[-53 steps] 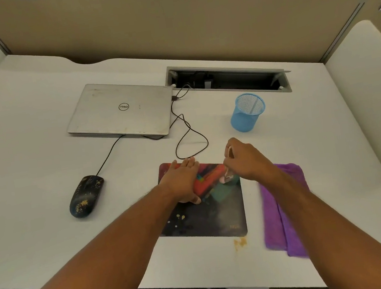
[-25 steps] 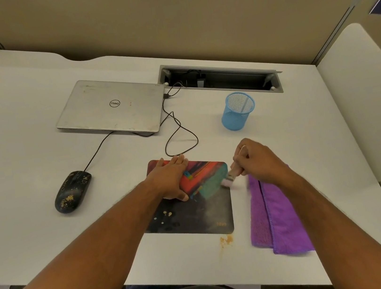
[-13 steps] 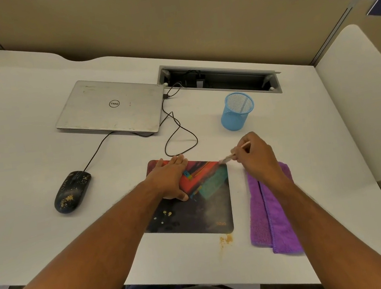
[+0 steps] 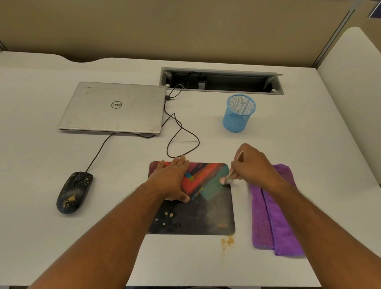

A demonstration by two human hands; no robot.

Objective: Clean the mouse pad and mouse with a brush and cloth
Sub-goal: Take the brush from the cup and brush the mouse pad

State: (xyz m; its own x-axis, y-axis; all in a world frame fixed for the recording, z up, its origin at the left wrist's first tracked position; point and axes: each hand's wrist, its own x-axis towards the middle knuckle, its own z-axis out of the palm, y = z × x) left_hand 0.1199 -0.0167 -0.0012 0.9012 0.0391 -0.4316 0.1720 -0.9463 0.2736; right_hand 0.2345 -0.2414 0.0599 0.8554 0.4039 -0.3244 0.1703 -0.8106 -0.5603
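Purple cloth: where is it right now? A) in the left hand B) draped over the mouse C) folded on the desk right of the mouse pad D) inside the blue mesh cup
C: the purple cloth lies folded on the desk just right of the mouse pad, partly under the right forearm, held by neither hand.

Fuzzy purple cloth (image 4: pixel 273 218), brushed-metal laptop (image 4: pixel 112 107)

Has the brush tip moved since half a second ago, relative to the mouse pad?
Yes. The brush tip was off the mouse pad past its far right corner; now it is nearer the person, on the pad's right edge, held in the right hand.
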